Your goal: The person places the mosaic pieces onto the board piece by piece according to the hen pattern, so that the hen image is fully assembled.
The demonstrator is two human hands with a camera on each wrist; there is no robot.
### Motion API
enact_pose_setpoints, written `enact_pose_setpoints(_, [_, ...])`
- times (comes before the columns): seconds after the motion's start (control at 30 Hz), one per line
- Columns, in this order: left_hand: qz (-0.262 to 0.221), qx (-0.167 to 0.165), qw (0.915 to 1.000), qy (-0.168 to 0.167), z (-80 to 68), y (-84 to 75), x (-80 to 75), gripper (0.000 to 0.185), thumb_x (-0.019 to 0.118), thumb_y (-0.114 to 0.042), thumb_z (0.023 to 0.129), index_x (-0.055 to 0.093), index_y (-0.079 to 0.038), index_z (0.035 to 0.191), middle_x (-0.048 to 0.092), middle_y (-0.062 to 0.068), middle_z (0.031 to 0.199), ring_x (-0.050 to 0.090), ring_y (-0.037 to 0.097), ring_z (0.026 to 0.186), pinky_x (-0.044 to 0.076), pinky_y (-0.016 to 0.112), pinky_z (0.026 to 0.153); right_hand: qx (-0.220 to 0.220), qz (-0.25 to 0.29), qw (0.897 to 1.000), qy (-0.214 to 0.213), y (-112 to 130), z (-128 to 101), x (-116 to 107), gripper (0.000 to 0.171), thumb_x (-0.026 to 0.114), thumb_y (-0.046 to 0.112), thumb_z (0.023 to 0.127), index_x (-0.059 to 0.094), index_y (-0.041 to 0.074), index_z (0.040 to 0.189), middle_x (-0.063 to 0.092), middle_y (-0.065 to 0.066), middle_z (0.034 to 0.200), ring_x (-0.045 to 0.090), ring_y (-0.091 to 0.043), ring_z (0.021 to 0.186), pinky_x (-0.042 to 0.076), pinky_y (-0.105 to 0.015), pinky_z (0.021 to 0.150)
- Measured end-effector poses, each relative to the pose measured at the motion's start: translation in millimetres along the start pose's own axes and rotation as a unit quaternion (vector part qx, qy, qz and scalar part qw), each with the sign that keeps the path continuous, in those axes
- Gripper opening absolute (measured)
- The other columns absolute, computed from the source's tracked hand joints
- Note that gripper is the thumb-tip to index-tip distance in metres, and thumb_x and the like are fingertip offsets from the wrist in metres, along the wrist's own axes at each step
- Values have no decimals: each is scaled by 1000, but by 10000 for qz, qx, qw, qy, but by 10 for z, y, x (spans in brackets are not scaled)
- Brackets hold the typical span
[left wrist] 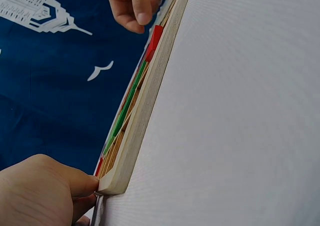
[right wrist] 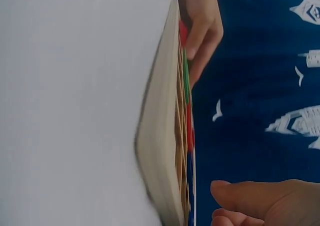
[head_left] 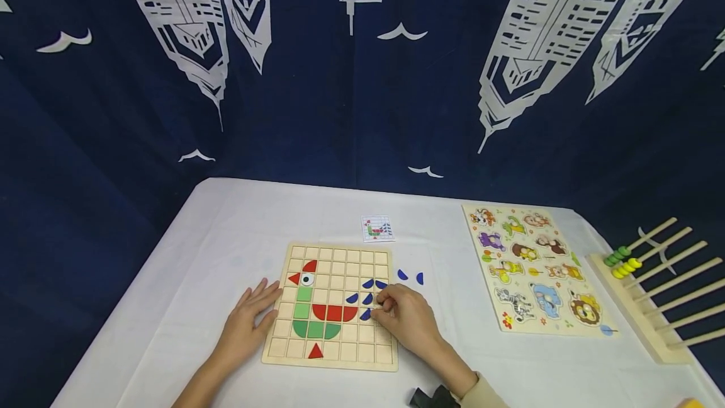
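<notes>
A square wooden grid board (head_left: pixel 348 354) lies on the table, bearing a bird figure of red, light green and dark green pieces. The round eye piece (head_left: pixel 307 279) sits near its upper left. Several blue half-round pieces (head_left: pixel 352 298) fill cells at the right. My left hand (head_left: pixel 245 320) rests against the board's left edge, fingers stretched out, its thumb (left wrist: pixel 82 183) at a corner. Over the right edge, my right hand (head_left: pixel 409 318) has bent fingers among the blue pieces; I cannot tell whether it pinches one. Two more blue pieces (head_left: pixel 403 274) lie beyond it on the cloth.
Behind the board lies a small picture card (head_left: pixel 377 229) showing a similar bird. To the right are an animal puzzle board (head_left: pixel 532 269) and a wooden peg rack (head_left: pixel 640 310) with green and yellow beads. A black object (head_left: pixel 435 398) sits by the right forearm.
</notes>
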State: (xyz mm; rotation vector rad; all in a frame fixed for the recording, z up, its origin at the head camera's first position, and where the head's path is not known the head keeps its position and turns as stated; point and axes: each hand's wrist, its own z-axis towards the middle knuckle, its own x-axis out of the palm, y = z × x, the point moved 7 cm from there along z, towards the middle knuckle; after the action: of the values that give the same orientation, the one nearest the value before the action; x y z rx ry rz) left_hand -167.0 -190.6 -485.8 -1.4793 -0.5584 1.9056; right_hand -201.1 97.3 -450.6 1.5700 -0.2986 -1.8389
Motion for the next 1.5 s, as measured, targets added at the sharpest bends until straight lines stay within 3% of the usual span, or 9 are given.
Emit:
enact_pose_setpoints(0.33, [26, 18, 10000, -14, -8, -13, -26, 43, 68, 0, 86, 63, -1, 128, 58, 14, 138, 42, 37, 139, 7, 18, 123, 618, -463, 9953, -587, -376, 219, -328, 17, 80, 8, 75, 71, 6, 89, 61, 0, 76, 45, -9, 61, 37, -21, 52])
enact_pose_setpoints(0.53, [28, 107, 9999, -79, -15, -20, -16, 43, 69, 1, 85, 64, -1, 127, 59, 14, 137, 44, 39, 137, 2, 7, 119, 869, -862, 9923, -186, -532, 403, -258, 18, 80, 13, 77, 72, 8, 93, 64, -1, 80, 55, -13, 69, 46, -28, 58])
enact_pose_setpoints(0.77, [41, 138, 9998, -112, -14, -23, -1, 43, 69, 1, 85, 64, -2, 127, 59, 13, 137, 44, 38, 137, 2, 7, 119, 1045, -1107, 9880, 250, -578, 476, -168, 11, 79, 13, 79, 69, 10, 84, 58, 1, 74, 51, -13, 65, 39, -26, 53])
enact_pose_setpoints(1.13, [29, 16, 10000, -20, -10, -11, 9, 43, 68, 0, 85, 63, -2, 128, 58, 13, 138, 42, 37, 139, 4, 14, 122, 682, -612, 9957, 115, -412, 248, -211, 12, 80, 13, 77, 69, 12, 82, 60, 6, 73, 47, -8, 62, 39, -23, 54])
enact_pose_setpoints(1.37, [75, -51, 10000, 34, 2, 19, 11, 41, 67, -2, 87, 63, -2, 128, 57, 12, 140, 41, 37, 139, 3, 12, 121, 196, -198, 9982, 535, -175, 0, -99, 14, 82, 15, 76, 68, 18, 79, 56, 16, 71, 40, 0, 54, 34, -17, 47])
enact_pose_setpoints(1.5, [35, -21, 10000, 6, 3, 19, 14, 42, 68, -1, 86, 63, -2, 128, 57, 13, 139, 42, 37, 139, 4, 14, 122, -34, -184, 9975, 675, -104, -48, -21, 14, 81, 13, 75, 69, 17, 79, 56, 15, 71, 39, 2, 55, 34, -17, 48])
